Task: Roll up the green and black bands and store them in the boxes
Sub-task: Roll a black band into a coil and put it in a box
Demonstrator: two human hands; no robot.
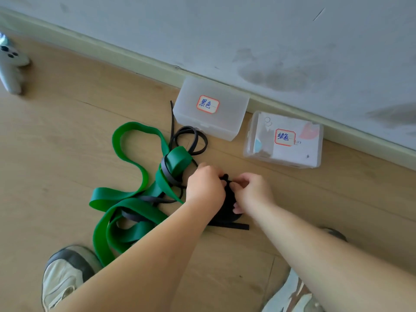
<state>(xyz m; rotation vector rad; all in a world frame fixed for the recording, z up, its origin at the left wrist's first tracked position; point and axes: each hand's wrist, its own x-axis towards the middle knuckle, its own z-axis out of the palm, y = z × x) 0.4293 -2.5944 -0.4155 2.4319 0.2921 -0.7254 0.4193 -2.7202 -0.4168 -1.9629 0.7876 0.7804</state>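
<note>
A wide green band [126,199] lies in loose loops on the wooden floor, tangled with a narrow black band [191,140]. Between my hands sits a partly rolled coil of black band [227,210], with a loose end flat on the floor below it. My left hand [206,188] grips the coil from the left with curled fingers. My right hand [252,190] pinches it from the right. Two closed translucent boxes stand by the wall: one with a black-word label [211,109], one with a green-word label [283,140].
A baseboard and grey wall [292,41] run behind the boxes. A grey plush toy [10,66] lies at the far left. My shoes [67,273] show at the bottom left and bottom right.
</note>
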